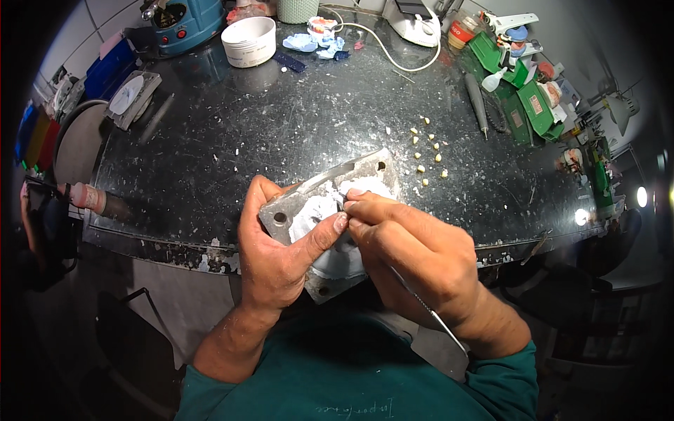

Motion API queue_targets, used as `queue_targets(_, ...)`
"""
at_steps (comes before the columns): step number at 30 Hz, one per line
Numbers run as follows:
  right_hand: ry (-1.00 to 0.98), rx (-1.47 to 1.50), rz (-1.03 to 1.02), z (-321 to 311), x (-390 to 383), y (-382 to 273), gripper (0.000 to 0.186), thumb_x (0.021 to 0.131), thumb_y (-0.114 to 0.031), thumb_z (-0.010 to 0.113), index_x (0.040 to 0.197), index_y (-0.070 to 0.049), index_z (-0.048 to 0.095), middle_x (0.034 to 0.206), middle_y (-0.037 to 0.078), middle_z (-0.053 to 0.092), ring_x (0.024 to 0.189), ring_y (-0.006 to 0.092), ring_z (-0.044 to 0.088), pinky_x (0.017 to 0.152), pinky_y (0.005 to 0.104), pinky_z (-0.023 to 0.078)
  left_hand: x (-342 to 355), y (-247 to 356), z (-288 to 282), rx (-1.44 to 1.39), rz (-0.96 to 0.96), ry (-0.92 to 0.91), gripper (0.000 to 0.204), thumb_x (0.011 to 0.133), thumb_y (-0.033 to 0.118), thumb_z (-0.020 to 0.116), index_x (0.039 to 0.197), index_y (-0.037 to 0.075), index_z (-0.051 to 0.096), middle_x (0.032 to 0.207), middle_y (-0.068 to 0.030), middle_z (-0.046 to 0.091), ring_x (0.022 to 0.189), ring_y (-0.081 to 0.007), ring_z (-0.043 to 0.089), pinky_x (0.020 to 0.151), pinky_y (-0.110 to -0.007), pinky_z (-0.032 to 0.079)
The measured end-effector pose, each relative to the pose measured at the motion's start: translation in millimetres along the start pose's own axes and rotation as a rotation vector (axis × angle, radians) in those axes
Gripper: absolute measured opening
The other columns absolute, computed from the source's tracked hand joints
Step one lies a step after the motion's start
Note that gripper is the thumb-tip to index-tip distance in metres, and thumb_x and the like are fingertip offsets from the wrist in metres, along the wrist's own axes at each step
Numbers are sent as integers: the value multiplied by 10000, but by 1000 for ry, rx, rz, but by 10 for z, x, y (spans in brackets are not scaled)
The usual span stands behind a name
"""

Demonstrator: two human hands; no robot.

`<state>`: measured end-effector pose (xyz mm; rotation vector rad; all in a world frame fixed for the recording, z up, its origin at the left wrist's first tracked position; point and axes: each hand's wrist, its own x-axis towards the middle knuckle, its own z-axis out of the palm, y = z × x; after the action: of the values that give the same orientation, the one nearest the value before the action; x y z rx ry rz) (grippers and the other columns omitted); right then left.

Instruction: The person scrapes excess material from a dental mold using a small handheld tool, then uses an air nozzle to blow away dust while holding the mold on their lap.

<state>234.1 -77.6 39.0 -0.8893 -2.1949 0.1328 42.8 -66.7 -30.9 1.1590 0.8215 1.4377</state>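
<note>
My left hand (pixel 274 259) grips a grey metal flask (pixel 375 160) filled with white, uneven plaster (pixel 307 217), its thumb over the plaster. The flask is tilted near the bench's front edge and has round holes at its corners. My right hand (pixel 421 259) holds a slim metal instrument (pixel 437 317) in a pinch, with the handle angled down past the palm. Its working tip meets the plaster beside my left thumb and is largely hidden by my fingers. Several small cream tooth-shaped pieces (pixel 436 146) lie scattered to the right of the flask.
Along the black bench (pixel 210 140) stand a blue machine (pixel 179 31), white tub (pixel 248 45), dental model (pixel 322 27) and white corded device (pixel 414 24). Green trays (pixel 540 112) and a handpiece (pixel 476 98) lie right, a pink bottle (pixel 88 198) left. Someone's arm (pixel 31 224) shows far left.
</note>
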Motion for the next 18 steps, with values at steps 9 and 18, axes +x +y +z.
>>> queue_targets(9, -33, -68, -83, -14, -11, 65, 236, 831, 40, 753, 1050, 15, 668, 1164, 198, 740, 986, 329, 792, 804, 380, 653, -23, 12, 5, 48, -7, 21, 435, 912, 111, 905, 1051, 50, 498, 981, -47, 678, 916, -65, 655, 792, -253, 572)
queue_targets(18, 104, 124, 19, 49, -39, 61, 228, 827, 97, 813, 987, 11, 675, 1040, 175, 773, 1017, 341, 803, 830, 389, 661, -5, 25, 17, 29, -61, 13, 502, 875, 101, 918, 1107, 33, 479, 1060, -89, 685, 971, -93, 669, 847, -275, 583)
